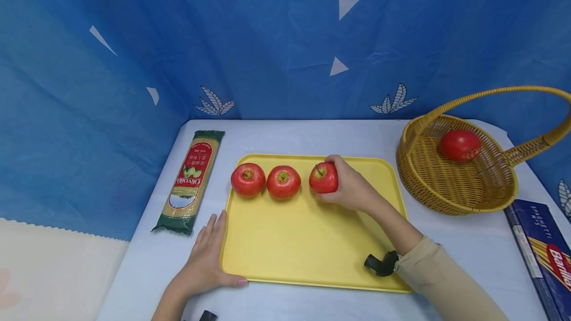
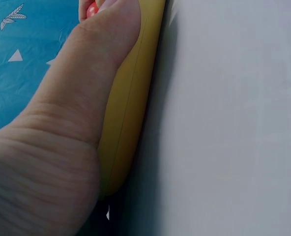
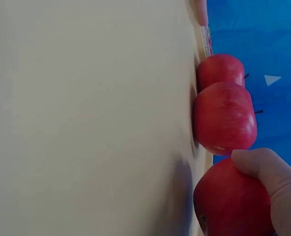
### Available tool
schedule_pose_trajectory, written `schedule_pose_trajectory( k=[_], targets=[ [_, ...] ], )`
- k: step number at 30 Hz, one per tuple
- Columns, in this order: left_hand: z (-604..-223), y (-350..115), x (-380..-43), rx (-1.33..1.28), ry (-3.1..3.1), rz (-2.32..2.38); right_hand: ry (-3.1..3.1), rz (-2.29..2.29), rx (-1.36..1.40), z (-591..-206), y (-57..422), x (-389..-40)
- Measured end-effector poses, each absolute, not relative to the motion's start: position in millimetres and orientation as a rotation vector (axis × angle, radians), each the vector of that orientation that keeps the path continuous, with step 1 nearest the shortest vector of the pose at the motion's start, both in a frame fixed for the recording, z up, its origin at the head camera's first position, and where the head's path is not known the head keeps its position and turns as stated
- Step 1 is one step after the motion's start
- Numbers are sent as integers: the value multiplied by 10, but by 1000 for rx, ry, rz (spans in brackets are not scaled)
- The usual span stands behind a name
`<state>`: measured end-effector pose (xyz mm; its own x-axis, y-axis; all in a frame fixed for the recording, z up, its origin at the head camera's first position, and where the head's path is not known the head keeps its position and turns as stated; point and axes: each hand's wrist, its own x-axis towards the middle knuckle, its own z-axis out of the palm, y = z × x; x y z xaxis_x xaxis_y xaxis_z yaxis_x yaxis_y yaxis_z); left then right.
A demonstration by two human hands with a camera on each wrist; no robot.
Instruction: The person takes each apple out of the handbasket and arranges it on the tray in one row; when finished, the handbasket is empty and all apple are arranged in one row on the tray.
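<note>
My right hand (image 1: 350, 185) grips a red apple (image 1: 323, 178) over the back part of a yellow tray (image 1: 290, 241). In the right wrist view its thumb (image 3: 266, 164) lies against that apple (image 3: 231, 201). Two more red apples, a middle one (image 1: 283, 182) and a left one (image 1: 248, 180), sit side by side in the tray's back left. My left hand (image 1: 207, 256) rests at the tray's front left corner, fingers straight along the left side and thumb at the front edge. The left wrist view shows the thumb (image 2: 121, 24) against the tray's yellow side (image 2: 130, 98).
A wicker basket (image 1: 406, 182) with a tall handle stands at the back right, one red apple (image 1: 460, 145) inside. A pasta packet (image 1: 192, 180) lies left of the tray. A blue spaghetti box (image 1: 540, 246) lies at the right edge. Blue cloth (image 1: 285, 53) hangs behind the table.
</note>
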<state>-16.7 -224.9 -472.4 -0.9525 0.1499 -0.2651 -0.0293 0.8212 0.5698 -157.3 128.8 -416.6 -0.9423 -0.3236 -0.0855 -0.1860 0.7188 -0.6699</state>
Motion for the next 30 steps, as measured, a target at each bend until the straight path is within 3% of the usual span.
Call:
schedule_pose_trajectory(
  k=[30],
  targets=[
    [-4680,-2233,-156,101,2710,838,2688,-885,-407,-4257,1316,-1529]
  ],
)
